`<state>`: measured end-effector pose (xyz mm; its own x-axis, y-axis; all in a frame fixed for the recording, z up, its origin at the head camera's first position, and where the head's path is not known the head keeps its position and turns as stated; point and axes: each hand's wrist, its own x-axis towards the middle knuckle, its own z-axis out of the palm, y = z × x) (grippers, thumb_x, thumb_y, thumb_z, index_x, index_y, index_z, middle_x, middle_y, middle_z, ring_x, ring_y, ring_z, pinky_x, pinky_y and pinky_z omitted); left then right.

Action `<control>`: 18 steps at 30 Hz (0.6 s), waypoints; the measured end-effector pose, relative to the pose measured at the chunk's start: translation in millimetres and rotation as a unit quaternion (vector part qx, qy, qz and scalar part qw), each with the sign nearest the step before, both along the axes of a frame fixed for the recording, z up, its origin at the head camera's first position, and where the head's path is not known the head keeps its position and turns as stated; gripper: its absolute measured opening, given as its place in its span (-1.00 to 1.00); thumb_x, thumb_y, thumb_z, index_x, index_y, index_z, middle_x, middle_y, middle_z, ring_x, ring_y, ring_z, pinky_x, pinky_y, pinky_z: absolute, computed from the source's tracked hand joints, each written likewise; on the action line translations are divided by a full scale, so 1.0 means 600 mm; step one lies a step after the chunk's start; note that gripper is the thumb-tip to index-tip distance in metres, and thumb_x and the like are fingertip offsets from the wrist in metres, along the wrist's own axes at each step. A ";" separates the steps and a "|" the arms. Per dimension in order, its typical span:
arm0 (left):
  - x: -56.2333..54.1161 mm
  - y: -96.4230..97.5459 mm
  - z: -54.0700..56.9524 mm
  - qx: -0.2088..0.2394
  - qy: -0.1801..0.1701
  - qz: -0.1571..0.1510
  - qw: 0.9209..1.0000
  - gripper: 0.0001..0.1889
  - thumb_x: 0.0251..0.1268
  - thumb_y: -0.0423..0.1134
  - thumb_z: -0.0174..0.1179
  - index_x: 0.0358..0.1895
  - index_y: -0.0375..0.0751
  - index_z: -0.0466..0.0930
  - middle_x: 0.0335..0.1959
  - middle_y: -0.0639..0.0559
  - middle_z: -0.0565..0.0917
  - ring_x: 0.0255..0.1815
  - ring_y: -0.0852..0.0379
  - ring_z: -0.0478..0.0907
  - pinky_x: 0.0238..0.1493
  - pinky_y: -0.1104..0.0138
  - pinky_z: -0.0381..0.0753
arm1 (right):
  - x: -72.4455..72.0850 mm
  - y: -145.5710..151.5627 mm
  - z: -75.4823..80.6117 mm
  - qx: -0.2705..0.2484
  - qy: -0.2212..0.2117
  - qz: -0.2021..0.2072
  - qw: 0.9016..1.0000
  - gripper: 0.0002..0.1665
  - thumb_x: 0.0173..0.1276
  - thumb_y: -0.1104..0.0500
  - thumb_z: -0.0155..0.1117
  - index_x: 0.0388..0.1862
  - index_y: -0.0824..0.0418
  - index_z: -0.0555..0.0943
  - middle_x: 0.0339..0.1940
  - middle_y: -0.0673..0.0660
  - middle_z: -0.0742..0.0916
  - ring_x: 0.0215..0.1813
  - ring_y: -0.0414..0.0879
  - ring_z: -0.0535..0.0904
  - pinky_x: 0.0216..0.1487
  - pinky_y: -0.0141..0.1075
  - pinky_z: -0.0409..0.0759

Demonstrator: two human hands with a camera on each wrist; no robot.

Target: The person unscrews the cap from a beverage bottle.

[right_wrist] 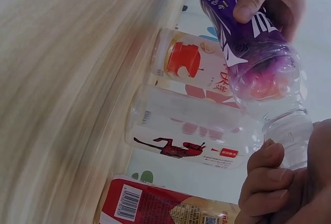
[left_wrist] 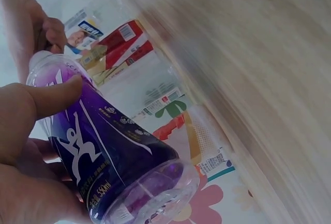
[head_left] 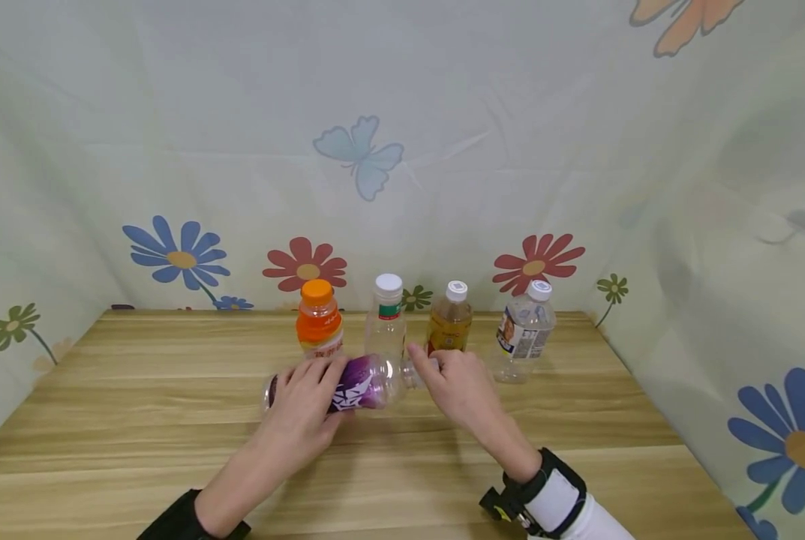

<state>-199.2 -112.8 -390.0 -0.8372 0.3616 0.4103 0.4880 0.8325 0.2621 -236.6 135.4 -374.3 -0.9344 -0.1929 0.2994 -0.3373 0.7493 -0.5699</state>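
Note:
A clear plastic bottle with a purple label [head_left: 364,384] lies sideways above the table, its neck toward the right. My left hand [head_left: 302,409] grips it around the label, thumb on the near side in the left wrist view. At the neck end is my right hand [head_left: 466,394], fingers curled about the bottle's mouth in the right wrist view, where the clear neck [right_wrist: 289,133] runs in between fingers and palm. Those fingers hide whether a cap is on. Just behind stand an orange-capped bottle [head_left: 317,322] and a clear white-capped bottle [head_left: 387,322].
Farther right stand a bottle with a yellow label [head_left: 450,322] and a clear bottle with a white label [head_left: 525,334]. All are upright in a row on the wooden table [head_left: 172,375]. A flower-patterned curtain [head_left: 443,210] hangs behind and along the sides.

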 end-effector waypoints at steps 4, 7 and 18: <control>0.000 0.000 -0.003 0.001 0.002 -0.006 1.000 -0.23 0.09 -0.23 0.58 0.39 -0.33 0.44 0.30 -0.25 0.54 0.36 -0.31 0.39 0.26 -0.38 0.33 | 0.000 -0.001 -0.001 -0.020 -0.001 0.007 1.000 -0.22 0.65 -0.30 -0.12 -0.77 0.08 0.30 -0.81 -0.10 0.31 -0.72 -0.22 0.20 -0.63 -0.31 0.17; 0.000 0.000 -0.003 0.003 -0.001 -0.011 1.000 -0.23 0.12 -0.21 0.57 0.39 -0.32 0.43 0.30 -0.26 0.54 0.37 -0.32 0.39 0.26 -0.39 0.32 | -0.001 0.000 -0.002 -0.032 0.002 0.012 0.999 -0.25 0.67 -0.25 -0.11 -0.75 0.08 0.27 -0.80 -0.09 0.30 -0.70 -0.21 0.19 -0.61 -0.31 0.20; -0.003 -0.003 -0.004 0.005 -0.007 -0.030 1.000 -0.25 0.21 -0.18 0.52 0.42 -0.31 0.40 0.32 -0.26 0.52 0.35 -0.31 0.39 0.28 -0.37 0.31 | 0.000 0.002 -0.005 -0.075 0.031 0.021 0.996 -0.32 0.64 -0.18 -0.03 -0.72 0.07 0.33 -0.79 -0.11 0.31 -0.70 -0.23 0.20 -0.61 -0.33 0.20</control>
